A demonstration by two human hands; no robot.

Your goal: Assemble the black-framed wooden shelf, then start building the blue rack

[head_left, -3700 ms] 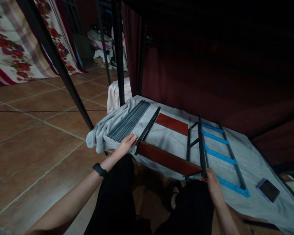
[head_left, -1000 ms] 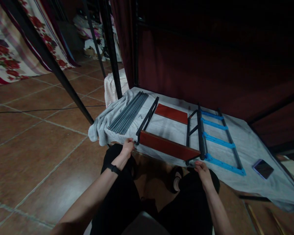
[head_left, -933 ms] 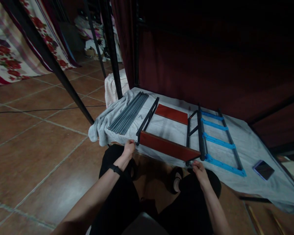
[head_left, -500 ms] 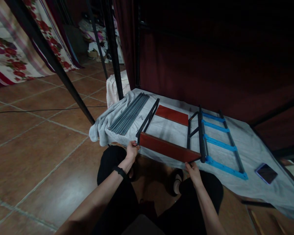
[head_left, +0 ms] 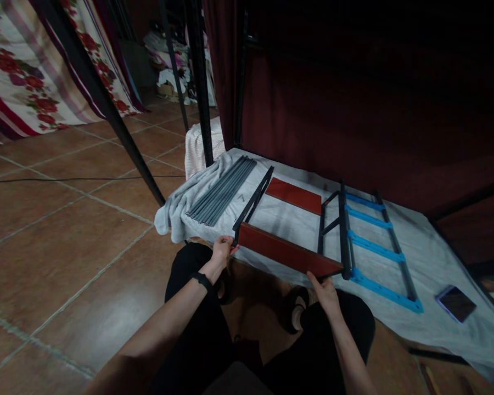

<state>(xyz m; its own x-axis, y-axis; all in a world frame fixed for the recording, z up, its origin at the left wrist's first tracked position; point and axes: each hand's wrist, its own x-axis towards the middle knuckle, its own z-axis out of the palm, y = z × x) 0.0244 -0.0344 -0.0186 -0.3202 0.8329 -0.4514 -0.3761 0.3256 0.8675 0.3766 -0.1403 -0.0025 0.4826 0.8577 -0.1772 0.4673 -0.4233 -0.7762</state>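
Note:
My left hand point(head_left: 223, 250) is closed at the front left corner of a black metal frame point(head_left: 253, 200), beside the end of a reddish-brown board point(head_left: 286, 249). That board stands tilted along the frame's near side. At its lower right edge, my right hand point(head_left: 326, 293) grips the board, the index finger laid against its face and the other fingers curled below. A second reddish-brown board point(head_left: 294, 196) lies farther back between the frame's sides. Joined or placed against the right side is a dark rack with blue crossbars point(head_left: 376, 249); how they meet is unclear.
Several grey tubes point(head_left: 222, 191) lie on the grey cloth point(head_left: 420, 269) at left, near a small metal piece point(head_left: 241, 197). A phone point(head_left: 455, 303) rests at right. A black post point(head_left: 107, 104) rises at the left; a dark red curtain point(head_left: 354, 126) hangs behind.
The view has shifted slightly. My right index finger has stretched up onto the board's face. My left hand stays at the frame's corner.

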